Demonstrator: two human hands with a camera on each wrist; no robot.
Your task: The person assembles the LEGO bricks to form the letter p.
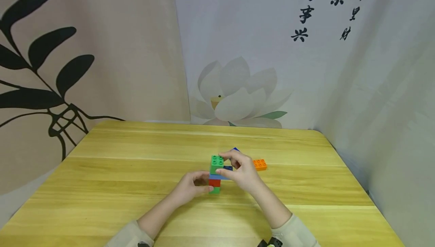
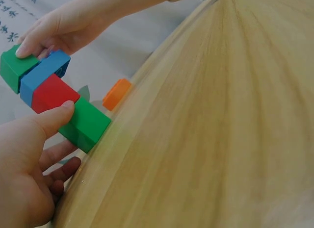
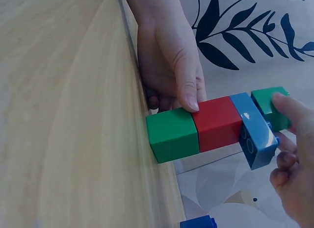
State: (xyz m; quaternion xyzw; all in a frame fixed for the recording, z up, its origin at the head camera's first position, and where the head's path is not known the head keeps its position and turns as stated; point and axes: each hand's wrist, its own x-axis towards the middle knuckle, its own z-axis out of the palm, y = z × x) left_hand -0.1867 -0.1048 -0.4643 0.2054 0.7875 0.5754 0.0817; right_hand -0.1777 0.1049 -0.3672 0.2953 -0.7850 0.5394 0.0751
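A small brick tower [image 1: 215, 175] stands on the wooden table [image 1: 136, 186]: a green brick [image 3: 172, 135] at the bottom, then a red brick [image 3: 218, 122], a wider blue brick [image 3: 255, 132], and a green brick [image 1: 216, 162] on top. My left hand [image 1: 203, 182] grips the tower low down, its thumb [image 2: 59, 115] across the joint of the red and bottom green bricks. My right hand [image 1: 221, 164] pinches the top green brick [image 2: 14, 66] between thumb and fingers, just above the blue brick [image 2: 46, 73].
An orange brick [image 1: 259, 164] lies flat to the right of the tower, also in the left wrist view [image 2: 117, 93]. Another blue brick [image 1: 235, 149] peeks out behind my right hand. Printed cloth backdrops hang close behind and beside the table.
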